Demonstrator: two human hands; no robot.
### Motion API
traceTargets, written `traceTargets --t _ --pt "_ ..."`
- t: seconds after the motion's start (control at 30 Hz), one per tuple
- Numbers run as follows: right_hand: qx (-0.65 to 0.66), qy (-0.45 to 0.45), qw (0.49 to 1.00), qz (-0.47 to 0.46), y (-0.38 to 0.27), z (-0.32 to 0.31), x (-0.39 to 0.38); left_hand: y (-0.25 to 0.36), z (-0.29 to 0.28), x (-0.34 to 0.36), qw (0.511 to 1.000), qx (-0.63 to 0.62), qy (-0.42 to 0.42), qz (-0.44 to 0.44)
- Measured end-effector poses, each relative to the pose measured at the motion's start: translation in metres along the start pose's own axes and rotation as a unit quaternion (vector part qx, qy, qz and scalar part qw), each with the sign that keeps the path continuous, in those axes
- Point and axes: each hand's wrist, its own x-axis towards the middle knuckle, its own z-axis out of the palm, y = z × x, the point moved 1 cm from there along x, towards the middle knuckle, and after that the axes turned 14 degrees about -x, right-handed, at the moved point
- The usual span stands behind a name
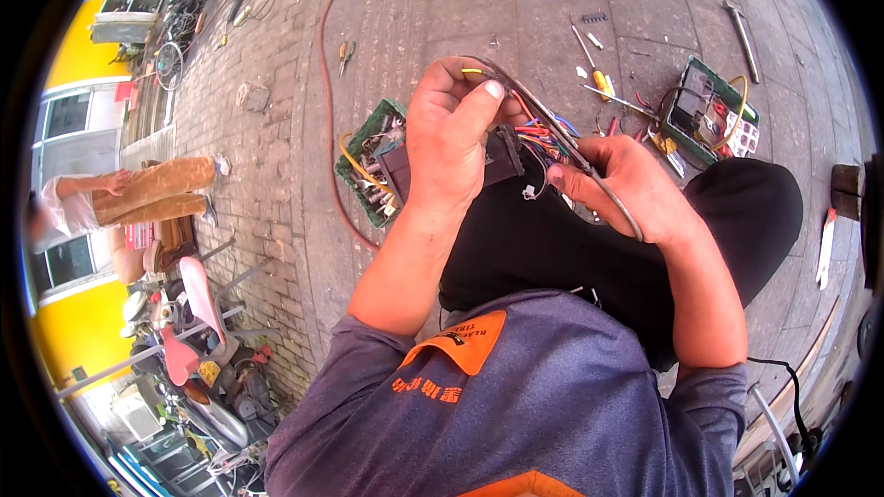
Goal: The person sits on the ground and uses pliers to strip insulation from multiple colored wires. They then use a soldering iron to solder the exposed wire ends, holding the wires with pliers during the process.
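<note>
A dark cable (543, 110) runs in a curve between my two hands above my lap. My left hand (451, 124) pinches one end of it between thumb and fingers, where a short yellow wire (475, 71) shows. Lower down, my right hand (635, 186) is closed around the same cable. Below and behind my left hand is a dark box (502, 158), partly hidden by that hand. A bundle of red, blue and orange wires (545, 135) lies beside the box. A small white connector (529, 191) hangs on a lead over my dark trousers.
Green baskets of parts stand left (379, 213) and right (692, 149). A yellow-handled screwdriver (602, 83), pliers (346, 55) and a metal bar (742, 41) lie on the paving. A reddish hose (328, 83) crosses the ground. A person (138, 193) stands far left near parked scooters.
</note>
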Motion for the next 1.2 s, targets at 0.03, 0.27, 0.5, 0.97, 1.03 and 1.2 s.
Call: traceTargets --t 0.03,0.27,0.5,0.97,1.03,1.2 --pt "0.008 -0.006 1.000 -0.001 0.001 0.001 0.001 0.000 0.000 0.000 1.000 -0.004 0.000 0.000" --pt "0.025 0.002 1.000 -0.004 0.004 0.006 0.002 0.002 0.003 0.001 1.000 -0.023 -0.004 0.006" --pt "0.046 -0.004 0.999 -0.005 0.005 0.007 0.004 0.001 0.006 -0.001 0.999 -0.048 -0.003 0.023" --pt "0.243 -0.107 0.963 -0.046 0.015 0.016 0.006 0.001 0.008 -0.003 0.994 0.012 -0.026 0.104" --pt "0.252 -0.113 0.960 -0.049 0.015 0.015 0.006 -0.002 0.006 -0.002 0.994 -0.012 -0.034 0.101" --pt "-0.119 0.196 0.970 -0.081 0.015 0.017 0.013 0.001 0.012 -0.003 0.997 -0.055 -0.017 0.047"
